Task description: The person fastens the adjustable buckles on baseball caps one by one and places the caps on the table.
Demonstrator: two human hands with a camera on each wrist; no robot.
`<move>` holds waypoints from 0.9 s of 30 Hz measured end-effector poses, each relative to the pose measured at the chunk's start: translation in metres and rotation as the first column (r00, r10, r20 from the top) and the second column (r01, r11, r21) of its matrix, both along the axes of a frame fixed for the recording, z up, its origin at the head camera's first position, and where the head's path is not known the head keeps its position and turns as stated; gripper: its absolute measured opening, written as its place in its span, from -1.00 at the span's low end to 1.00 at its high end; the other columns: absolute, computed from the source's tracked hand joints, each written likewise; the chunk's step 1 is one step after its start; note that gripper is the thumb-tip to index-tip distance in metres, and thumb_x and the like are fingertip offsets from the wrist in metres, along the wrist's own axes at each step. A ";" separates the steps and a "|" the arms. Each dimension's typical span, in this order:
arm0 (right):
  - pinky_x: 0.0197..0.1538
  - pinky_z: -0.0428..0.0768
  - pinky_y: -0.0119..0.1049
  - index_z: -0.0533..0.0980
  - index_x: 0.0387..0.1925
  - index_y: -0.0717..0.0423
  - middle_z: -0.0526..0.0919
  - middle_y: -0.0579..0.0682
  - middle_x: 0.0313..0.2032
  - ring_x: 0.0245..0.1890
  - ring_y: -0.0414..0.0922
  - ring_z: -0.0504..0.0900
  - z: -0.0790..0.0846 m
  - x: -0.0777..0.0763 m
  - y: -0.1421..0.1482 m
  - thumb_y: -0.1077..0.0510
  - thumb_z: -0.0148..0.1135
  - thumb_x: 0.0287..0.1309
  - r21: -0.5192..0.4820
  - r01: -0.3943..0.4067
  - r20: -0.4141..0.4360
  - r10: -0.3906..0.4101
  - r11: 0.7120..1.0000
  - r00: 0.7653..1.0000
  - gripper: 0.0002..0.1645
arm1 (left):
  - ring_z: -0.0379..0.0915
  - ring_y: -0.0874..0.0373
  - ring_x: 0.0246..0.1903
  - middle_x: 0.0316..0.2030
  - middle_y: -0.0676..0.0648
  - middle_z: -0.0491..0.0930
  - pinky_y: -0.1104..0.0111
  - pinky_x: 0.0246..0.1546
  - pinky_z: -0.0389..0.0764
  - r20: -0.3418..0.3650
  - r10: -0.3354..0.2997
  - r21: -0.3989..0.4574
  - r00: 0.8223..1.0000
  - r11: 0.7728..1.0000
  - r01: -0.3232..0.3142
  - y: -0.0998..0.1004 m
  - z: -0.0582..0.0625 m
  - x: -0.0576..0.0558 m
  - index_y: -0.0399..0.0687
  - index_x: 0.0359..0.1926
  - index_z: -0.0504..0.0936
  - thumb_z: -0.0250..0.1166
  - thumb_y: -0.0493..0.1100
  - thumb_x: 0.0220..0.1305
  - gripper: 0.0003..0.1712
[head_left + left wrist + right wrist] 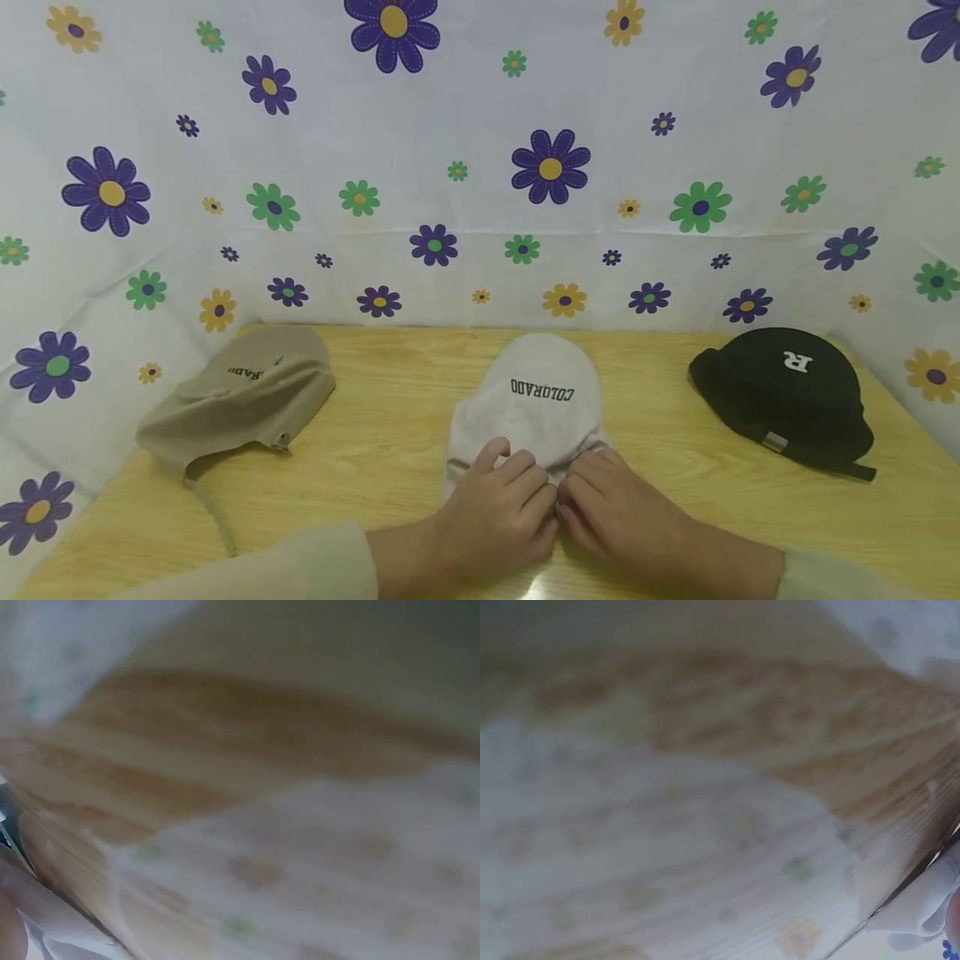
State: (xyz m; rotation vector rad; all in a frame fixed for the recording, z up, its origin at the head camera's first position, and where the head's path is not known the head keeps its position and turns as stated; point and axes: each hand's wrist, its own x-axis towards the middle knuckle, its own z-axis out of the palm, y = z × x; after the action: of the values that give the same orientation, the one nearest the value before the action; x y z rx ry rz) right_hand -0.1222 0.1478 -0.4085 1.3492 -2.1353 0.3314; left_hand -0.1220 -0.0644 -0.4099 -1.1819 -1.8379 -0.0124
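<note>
An off-white cap (542, 367) lies at the middle of the table, its dark COLORADO lettering upside down in the head view. At its near edge my left hand (498, 508) grips the cloth with curled fingers. Close beside it, nearly touching, my right hand (626, 504) pinches the same near edge. What exactly lies between the fingertips is hidden by the knuckles. Pale cap cloth (64, 919) fills the lower left corner of the left wrist view. Similar cloth (915, 907) shows at the lower right of the right wrist view; the rest of both is blurred.
A tan cap (247, 383) with a dangling strap (213, 517) lies on the left of the wooden table (390, 417). On the right sits a black hat (780, 400) marked with a white R. Behind hangs a flower-print cloth (465, 108).
</note>
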 end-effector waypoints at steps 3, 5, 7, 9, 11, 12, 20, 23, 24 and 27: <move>-0.02 0.36 -0.32 0.46 -0.29 -0.02 0.42 -0.22 -0.35 -0.24 -0.21 0.45 0.000 0.001 -0.001 0.04 -0.13 0.45 -0.005 0.006 0.006 -0.006 1.000 1.000 -0.74 | 0.43 0.13 -0.39 -0.46 0.09 0.50 0.16 -0.10 0.40 0.019 0.015 0.010 1.000 1.000 -0.015 0.001 0.000 0.003 0.01 -0.47 0.58 0.20 0.02 0.03 -0.80; -0.06 0.37 -0.33 0.46 -0.29 -0.02 0.42 -0.22 -0.35 -0.25 -0.21 0.44 -0.001 0.002 -0.002 0.04 -0.09 0.43 -0.007 0.021 0.008 -0.021 1.000 1.000 -0.78 | 0.42 0.12 -0.39 -0.46 0.08 0.50 0.16 -0.09 0.39 0.035 0.033 0.007 0.999 0.999 -0.033 0.001 0.000 0.005 0.01 -0.47 0.58 0.19 0.01 0.02 -0.81; -0.11 0.35 -0.36 0.45 -0.30 -0.04 0.41 -0.23 -0.36 -0.26 -0.23 0.43 -0.001 0.004 -0.003 0.03 -0.05 0.39 -0.004 0.044 0.016 -0.044 0.999 0.999 -0.82 | 0.41 0.13 -0.39 -0.47 0.08 0.49 0.16 -0.08 0.38 0.048 0.049 -0.002 0.998 0.999 -0.049 0.000 -0.001 0.006 0.01 -0.47 0.57 0.19 0.00 -0.01 -0.81; -0.17 0.31 -0.40 0.44 -0.32 -0.05 0.40 -0.24 -0.37 -0.28 -0.25 0.40 -0.002 0.005 -0.003 0.04 0.02 0.32 0.001 0.063 0.019 -0.063 0.998 0.998 -0.88 | 0.40 0.13 -0.40 -0.47 0.09 0.49 0.18 -0.08 0.39 0.064 0.056 -0.013 0.996 0.998 -0.055 0.000 -0.001 0.008 0.01 -0.47 0.57 0.20 0.00 -0.02 -0.82; -0.22 0.28 -0.41 0.42 -0.35 -0.06 0.39 -0.25 -0.39 -0.31 -0.26 0.38 -0.002 0.006 -0.002 0.05 0.09 0.24 0.000 0.077 0.011 -0.077 0.997 0.997 -0.92 | 0.39 0.14 -0.40 -0.47 0.09 0.48 0.21 -0.09 0.40 0.082 0.056 -0.024 0.995 0.998 -0.055 0.000 -0.002 0.008 0.02 -0.46 0.57 0.20 0.00 -0.02 -0.82; -0.23 0.27 -0.42 0.42 -0.36 -0.07 0.38 -0.25 -0.39 -0.32 -0.27 0.37 -0.003 0.006 -0.002 0.05 0.11 0.20 -0.003 0.085 0.010 -0.085 0.996 0.996 -0.92 | 0.39 0.13 -0.40 -0.47 0.09 0.48 0.22 -0.10 0.41 0.089 0.054 -0.027 0.995 0.998 -0.052 0.000 -0.002 0.008 0.02 -0.46 0.57 0.19 0.01 0.00 -0.82; -0.33 0.24 -0.43 0.37 -0.49 -0.07 0.35 -0.25 -0.47 -0.41 -0.28 0.34 0.001 0.002 -0.001 0.10 0.20 -0.05 -0.035 0.143 -0.011 -0.143 0.989 0.990 -0.86 | 0.36 0.15 -0.40 -0.46 0.08 0.45 0.31 -0.21 0.43 0.179 0.032 0.002 0.983 0.999 -0.033 0.002 -0.002 0.002 0.03 -0.47 0.56 0.22 -0.02 0.01 -0.86; -0.33 0.27 -0.43 0.36 -0.51 -0.07 0.35 -0.26 -0.48 -0.42 -0.29 0.35 0.002 0.001 0.000 0.11 0.21 -0.10 -0.027 0.168 0.005 -0.168 0.985 0.986 -0.84 | 0.35 0.16 -0.42 -0.47 0.09 0.44 0.31 -0.21 0.42 0.151 0.039 -0.007 0.988 0.999 -0.039 0.003 -0.002 -0.001 0.05 -0.49 0.55 0.21 -0.01 0.00 -0.86; -0.33 0.28 -0.43 0.36 -0.51 -0.08 0.36 -0.26 -0.48 -0.42 -0.29 0.35 0.002 0.001 0.001 0.11 0.21 -0.10 -0.021 0.176 0.009 -0.175 0.984 0.984 -0.84 | 0.35 0.16 -0.41 -0.47 0.09 0.44 0.30 -0.21 0.42 0.146 0.042 -0.010 0.988 0.999 -0.041 0.003 -0.002 -0.001 0.06 -0.48 0.55 0.21 0.00 0.01 -0.85; -0.33 0.29 -0.43 0.37 -0.51 -0.08 0.36 -0.26 -0.48 -0.42 -0.29 0.35 0.003 0.001 0.002 0.10 0.21 -0.08 -0.011 0.198 0.021 -0.198 0.980 0.980 -0.85 | 0.36 0.16 -0.41 -0.47 0.09 0.45 0.29 -0.18 0.43 0.127 0.060 -0.022 0.990 0.998 -0.058 0.003 -0.001 -0.003 0.06 -0.49 0.56 0.20 0.02 0.01 -0.84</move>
State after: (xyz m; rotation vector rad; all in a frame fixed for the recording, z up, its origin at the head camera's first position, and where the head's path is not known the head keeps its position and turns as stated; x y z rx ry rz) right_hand -0.1212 0.1502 -0.4055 1.1177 -2.2575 0.2791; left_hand -0.1245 -0.0614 -0.4109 -1.1619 -1.9884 -0.0387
